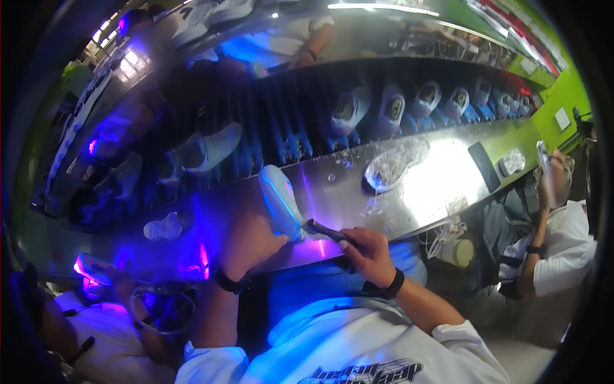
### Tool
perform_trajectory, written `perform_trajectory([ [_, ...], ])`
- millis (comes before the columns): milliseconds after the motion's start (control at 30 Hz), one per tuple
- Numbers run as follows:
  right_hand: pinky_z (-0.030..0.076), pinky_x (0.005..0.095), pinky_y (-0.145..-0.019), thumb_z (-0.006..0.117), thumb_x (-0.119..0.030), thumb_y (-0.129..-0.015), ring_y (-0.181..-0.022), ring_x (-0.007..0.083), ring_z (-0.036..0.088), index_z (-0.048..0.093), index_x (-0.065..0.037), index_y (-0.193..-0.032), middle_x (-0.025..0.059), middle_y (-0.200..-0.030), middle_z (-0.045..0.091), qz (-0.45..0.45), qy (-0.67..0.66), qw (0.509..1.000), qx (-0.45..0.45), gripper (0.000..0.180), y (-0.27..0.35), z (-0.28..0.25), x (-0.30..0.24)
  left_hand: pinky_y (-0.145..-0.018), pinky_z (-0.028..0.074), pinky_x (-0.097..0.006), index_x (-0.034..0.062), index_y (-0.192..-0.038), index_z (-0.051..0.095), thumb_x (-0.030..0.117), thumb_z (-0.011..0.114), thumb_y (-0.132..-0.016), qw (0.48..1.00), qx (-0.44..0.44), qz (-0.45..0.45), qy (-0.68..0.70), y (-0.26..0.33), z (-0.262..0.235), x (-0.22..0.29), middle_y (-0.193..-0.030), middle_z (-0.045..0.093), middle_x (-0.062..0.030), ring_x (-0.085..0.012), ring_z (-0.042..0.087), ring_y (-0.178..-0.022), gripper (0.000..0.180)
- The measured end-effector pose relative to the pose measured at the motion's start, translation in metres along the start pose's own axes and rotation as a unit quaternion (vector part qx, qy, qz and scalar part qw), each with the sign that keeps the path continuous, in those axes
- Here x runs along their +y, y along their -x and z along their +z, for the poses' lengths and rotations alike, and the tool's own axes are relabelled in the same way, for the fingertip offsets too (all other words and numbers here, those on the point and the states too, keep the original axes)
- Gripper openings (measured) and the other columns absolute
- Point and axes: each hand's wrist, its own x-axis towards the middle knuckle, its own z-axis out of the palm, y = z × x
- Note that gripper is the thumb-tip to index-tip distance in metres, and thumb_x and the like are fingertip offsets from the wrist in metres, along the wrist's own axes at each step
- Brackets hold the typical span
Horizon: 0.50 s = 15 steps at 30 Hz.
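Observation:
My left hand (251, 242) is closed around the lower end of a pale shoe (280, 197), which stands tilted over the metal bench edge with its rounded end pointing up. Blue light outlines its left side. Whether it is a whole shoe or only its sole is hard to make out. In my right hand (369, 255) is a brush (326, 230) with a dark handle, gripped between thumb and fingers. The brush's tip touches or nearly touches the shoe's lower right side, close to my left thumb.
Beyond the metal bench (345, 192), a dark slatted conveyor (294, 150) carries several shoes (391, 112). An oval tray-like piece (396, 168) and a dark flat block (484, 168) lie to the right. Co-workers sit at left (96, 326) and right (563, 237). A pale pot (458, 252) hangs below.

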Motion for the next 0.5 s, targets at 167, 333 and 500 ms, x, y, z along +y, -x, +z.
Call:
perform_trajectory([
  [167,0.051,0.0323,-0.064,0.074,-0.019,-0.099,-0.069,0.0158,0.063,0.075,0.006,-0.112,0.014,-0.08,0.072,0.062,-0.019,0.998,-0.007,0.028,0.004,-0.01,-0.019,-0.112,0.048,-0.044,-0.001,-0.16,0.026,0.017,0.096,-0.071,0.977,0.086,0.053,0.189,0.01,0.017,-0.033,-0.142,0.059,-0.024,-0.0353,0.06,-0.133,0.115],
  [333,0.051,0.0339,-0.068,0.072,-0.019,-0.1,-0.076,0.0184,0.067,0.073,0.006,-0.114,0.0165,-0.088,0.074,0.093,-0.004,0.995,-0.037,0.029,-0.003,-0.028,-0.062,-0.11,0.046,-0.039,-0.0021,-0.149,0.046,0.015,0.092,-0.077,0.899,0.11,0.058,0.421,0.033,0.051,-0.045,-0.14,0.058,-0.0119,-0.0221,0.056,-0.129,0.087],
  [500,0.05,0.0384,-0.067,0.069,-0.017,-0.1,-0.072,0.0306,0.065,0.072,0.005,-0.11,0.0192,-0.083,0.068,0.009,0.086,0.995,-0.045,0.024,-0.021,-0.04,-0.096,-0.113,0.044,-0.038,-0.0047,-0.153,0.042,0.018,0.089,-0.084,0.876,0.075,0.058,0.473,0.065,0.049,-0.003,-0.144,0.056,-0.0104,-0.0192,0.053,-0.132,0.087],
])
